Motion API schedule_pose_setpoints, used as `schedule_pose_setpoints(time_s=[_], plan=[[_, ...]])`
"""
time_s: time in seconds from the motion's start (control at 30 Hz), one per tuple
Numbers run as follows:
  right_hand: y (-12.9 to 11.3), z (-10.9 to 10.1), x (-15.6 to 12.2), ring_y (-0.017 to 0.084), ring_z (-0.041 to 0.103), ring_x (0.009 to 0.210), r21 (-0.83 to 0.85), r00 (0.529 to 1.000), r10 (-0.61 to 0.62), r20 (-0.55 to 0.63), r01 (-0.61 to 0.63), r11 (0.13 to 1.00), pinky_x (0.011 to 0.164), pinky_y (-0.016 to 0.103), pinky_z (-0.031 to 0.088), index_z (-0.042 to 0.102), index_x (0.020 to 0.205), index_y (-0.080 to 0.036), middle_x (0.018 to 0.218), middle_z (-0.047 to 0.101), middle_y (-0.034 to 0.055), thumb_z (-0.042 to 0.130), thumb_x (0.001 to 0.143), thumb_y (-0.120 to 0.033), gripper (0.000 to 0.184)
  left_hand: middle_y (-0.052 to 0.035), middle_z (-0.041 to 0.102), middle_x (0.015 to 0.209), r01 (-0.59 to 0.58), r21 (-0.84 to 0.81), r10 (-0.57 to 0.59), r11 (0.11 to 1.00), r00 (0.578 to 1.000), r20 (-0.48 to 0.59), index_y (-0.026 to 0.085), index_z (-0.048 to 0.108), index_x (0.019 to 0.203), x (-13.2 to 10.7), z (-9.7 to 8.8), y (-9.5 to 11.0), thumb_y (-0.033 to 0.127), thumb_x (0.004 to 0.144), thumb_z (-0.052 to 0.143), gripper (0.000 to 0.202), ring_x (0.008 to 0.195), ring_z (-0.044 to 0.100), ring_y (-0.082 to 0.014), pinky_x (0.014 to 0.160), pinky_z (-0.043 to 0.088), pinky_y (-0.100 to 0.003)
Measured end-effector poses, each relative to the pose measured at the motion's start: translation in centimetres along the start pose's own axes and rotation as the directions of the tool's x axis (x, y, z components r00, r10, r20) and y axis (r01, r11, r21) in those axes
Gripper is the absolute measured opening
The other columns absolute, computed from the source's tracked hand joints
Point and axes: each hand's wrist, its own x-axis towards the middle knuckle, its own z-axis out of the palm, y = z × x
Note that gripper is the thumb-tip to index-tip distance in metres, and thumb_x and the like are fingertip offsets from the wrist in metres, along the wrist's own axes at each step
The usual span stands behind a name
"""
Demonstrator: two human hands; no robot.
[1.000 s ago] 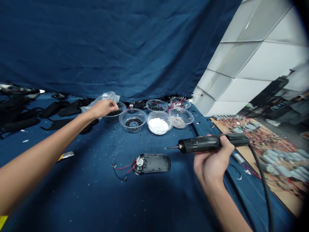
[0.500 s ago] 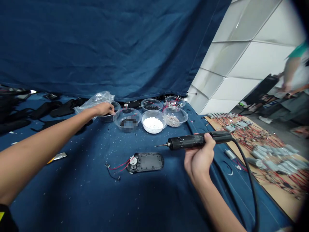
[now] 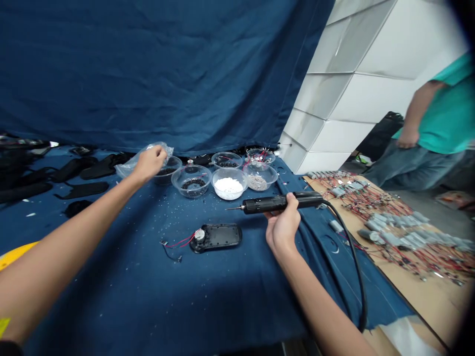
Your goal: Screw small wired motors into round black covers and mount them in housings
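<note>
My right hand (image 3: 284,228) is wrapped round a black electric screwdriver (image 3: 272,203), its tip pointing left above a black oval casing (image 3: 217,237) that lies on the blue cloth with a small white round part and red and black wires at its left end. My left hand (image 3: 148,162) reaches far out to a clear bowl of dark parts (image 3: 167,170), fingers curled at its rim; whatever they pinch is too small to make out. A clear plastic bag (image 3: 129,165) lies just behind that hand.
Several more clear bowls (image 3: 226,182) of small parts stand in a cluster at the back. Black flat pieces (image 3: 85,189) lie at the left. A board covered with small motors and wires (image 3: 386,222) is at the right. Another person in a teal shirt (image 3: 445,113) stands beyond it.
My left hand has lifted slightly at the bowl of dark parts. The right hand and screwdriver have shifted left and farther away in view. A person in teal has come into view at right.
</note>
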Motion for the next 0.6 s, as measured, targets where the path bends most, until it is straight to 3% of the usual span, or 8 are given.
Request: schedule_pose_setpoints(time_s=[0.17,0.3,0.4,0.6], plan=[[0.0,0.3,-0.7,0.013,0.057,0.064,0.037,0.999,0.038,0.018,-0.039,0.999,0.053,0.027,0.054,0.050,0.080,-0.020,0.068,0.054,-0.0033,0.063,0.073,-0.047,0.031,-0.0037,0.066,0.095,-0.232,-0.239,0.213,0.943,0.972,-0.101,0.017,0.067,0.092,-9.2,-0.8,6.1,0.039,0.092,0.048,0.029,0.087,0.057,-0.0161,0.077,0.040,-0.026],[0.5,0.4,-1.3,0.014,0.057,0.064,0.038,0.996,0.085,0.026,-0.086,0.996,0.055,0.028,0.053,0.049,0.079,-0.020,0.067,0.056,-0.0026,0.062,0.073,-0.047,0.031,-0.0013,0.067,0.094,-0.251,-0.430,0.266,0.867,0.964,-0.026,0.021,0.070,0.092,-16.0,0.2,9.5,0.037,0.092,0.052,0.024,0.089,0.060,-0.0146,0.081,0.043,-0.026],[1.0,0.4,-1.7,0.014,0.057,0.065,0.035,0.994,0.104,0.037,-0.105,0.994,0.057,0.030,0.054,0.049,0.079,-0.020,0.066,0.055,-0.0032,0.063,0.073,-0.046,0.030,0.0006,0.067,0.095,-0.242,-0.486,0.283,0.840,0.959,0.013,0.023,0.071,0.094,-18.2,1.3,10.3,0.033,0.094,0.050,0.023,0.090,0.060,-0.0124,0.082,0.043,-0.024],[1.6,0.4,-2.3,0.015,0.057,0.065,0.015,0.991,0.115,0.069,-0.116,0.993,0.058,0.031,0.054,0.049,0.077,-0.020,0.065,0.055,-0.0033,0.063,0.074,-0.045,0.029,0.0017,0.067,0.092,-0.175,-0.550,0.228,0.816,0.973,0.029,0.024,0.071,0.095,-19.0,2.1,10.7,0.033,0.094,0.051,0.022,0.087,0.061,-0.0111,0.079,0.044,-0.023]])
